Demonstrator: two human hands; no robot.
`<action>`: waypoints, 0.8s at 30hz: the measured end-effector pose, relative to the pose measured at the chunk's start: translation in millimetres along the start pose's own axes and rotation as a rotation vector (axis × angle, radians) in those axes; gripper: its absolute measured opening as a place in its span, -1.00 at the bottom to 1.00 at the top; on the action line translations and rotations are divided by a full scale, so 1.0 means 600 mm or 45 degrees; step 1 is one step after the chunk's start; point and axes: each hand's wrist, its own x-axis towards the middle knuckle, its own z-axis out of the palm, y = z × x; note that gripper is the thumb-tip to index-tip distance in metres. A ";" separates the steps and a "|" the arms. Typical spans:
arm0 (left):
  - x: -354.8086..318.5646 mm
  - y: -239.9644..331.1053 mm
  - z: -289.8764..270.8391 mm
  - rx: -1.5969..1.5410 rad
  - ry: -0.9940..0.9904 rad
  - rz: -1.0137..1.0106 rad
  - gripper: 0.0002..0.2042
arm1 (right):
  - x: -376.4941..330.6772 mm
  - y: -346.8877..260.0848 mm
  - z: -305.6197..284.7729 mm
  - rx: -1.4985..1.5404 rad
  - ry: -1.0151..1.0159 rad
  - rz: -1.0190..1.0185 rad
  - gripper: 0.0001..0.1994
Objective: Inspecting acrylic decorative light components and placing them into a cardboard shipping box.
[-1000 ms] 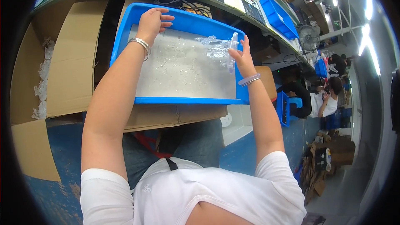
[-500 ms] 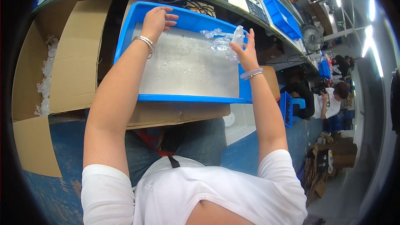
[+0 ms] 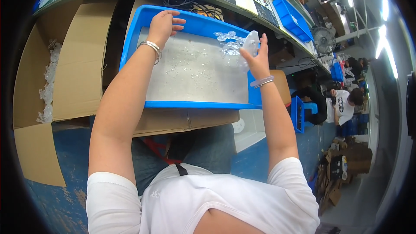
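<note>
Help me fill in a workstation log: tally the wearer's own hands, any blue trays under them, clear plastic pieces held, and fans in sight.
Own hands (left hand, right hand): 2
Large blue tray: 1
Clear plastic piece: 1
Fan: 1
Total: 5

I wear a white shirt (image 3: 234, 197) with 2 short sleeves (image 3: 113, 195) and a small pale emblem (image 3: 155, 194), over dark blue jeans (image 3: 210, 145). Silver-toned bangles (image 3: 154, 50) circle my left wrist; a pale lilac bangle (image 3: 256, 82) rings my right.
</note>
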 end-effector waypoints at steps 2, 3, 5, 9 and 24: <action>0.000 0.000 0.004 -0.012 0.010 0.014 -0.70 | -0.005 0.018 0.010 -0.146 -0.013 -0.050 -0.04; 0.000 0.001 0.003 -0.008 -0.021 0.039 -0.70 | -0.005 0.022 0.017 -0.286 -0.043 -0.101 -0.04; -0.002 -0.002 -0.004 0.016 0.011 -0.049 -0.69 | -0.007 0.011 0.014 -0.209 -0.023 -0.010 -0.04; 0.000 -0.007 -0.004 0.025 0.005 -0.084 -0.68 | -0.020 0.004 0.011 -0.224 0.015 -0.123 0.00; -0.002 0.000 0.003 0.005 0.082 -0.096 -0.69 | 0.012 0.019 0.009 0.581 0.067 0.419 -0.05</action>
